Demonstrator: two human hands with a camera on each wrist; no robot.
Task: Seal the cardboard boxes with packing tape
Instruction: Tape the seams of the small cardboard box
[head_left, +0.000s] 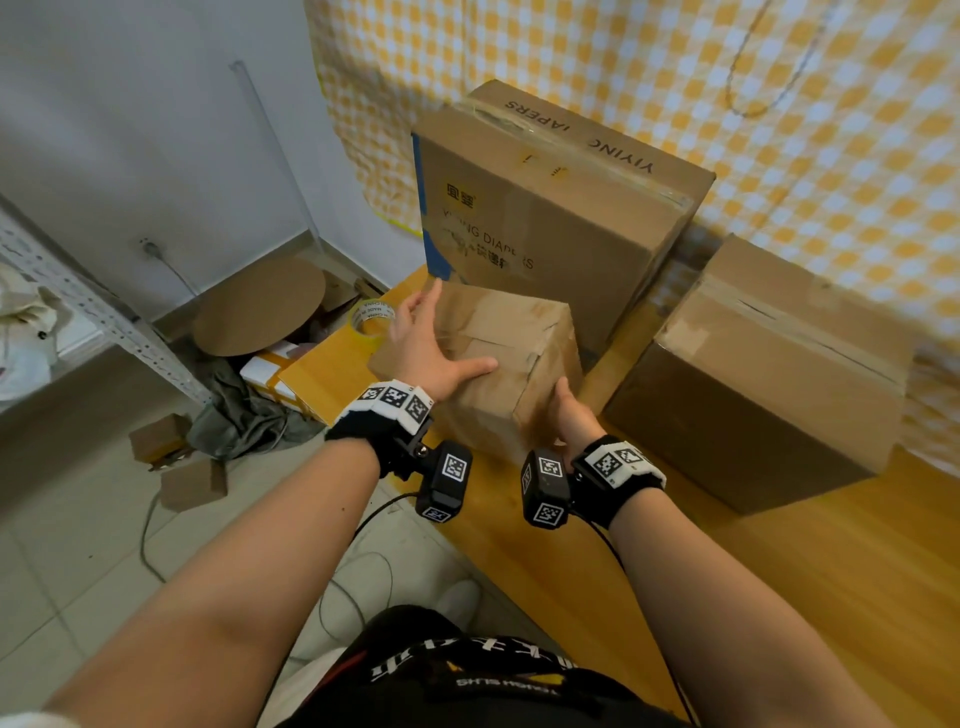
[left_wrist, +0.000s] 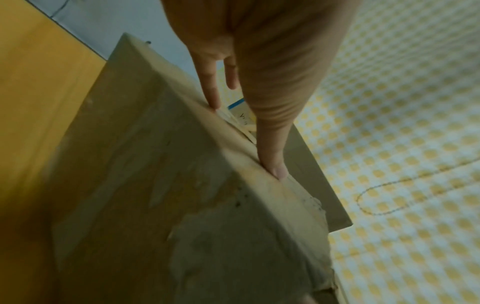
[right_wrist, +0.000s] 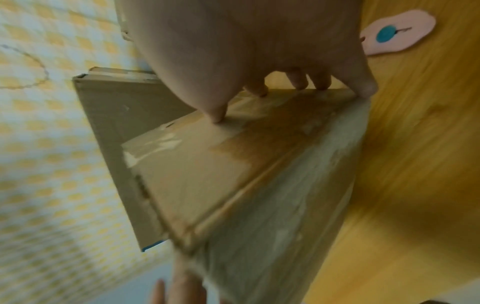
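Note:
A small, worn cardboard box (head_left: 498, 353) with clear tape over its flaps sits tilted near the wooden table's left end, held between both hands. My left hand (head_left: 431, 343) lies flat against its left side, fingers straight and thumb stretched across the top. The left wrist view shows those fingers (left_wrist: 210, 82) along the box's (left_wrist: 168, 185) upper edge. My right hand (head_left: 569, 415) grips the near right corner. In the right wrist view its thumb (right_wrist: 218, 115) presses the taped face (right_wrist: 233, 164) and its fingertips hook over the edge. A yellowish packing tape roll (head_left: 370, 322) lies behind my left hand.
A tall taped diaper box (head_left: 550, 218) stands just behind the small box, and a wider brown box (head_left: 769, 374) sits to the right on the table (head_left: 779, 571). A yellow checked curtain (head_left: 727, 104) hangs behind. Cardboard scraps (head_left: 176, 457) and a metal shelf (head_left: 104, 322) crowd the floor at left.

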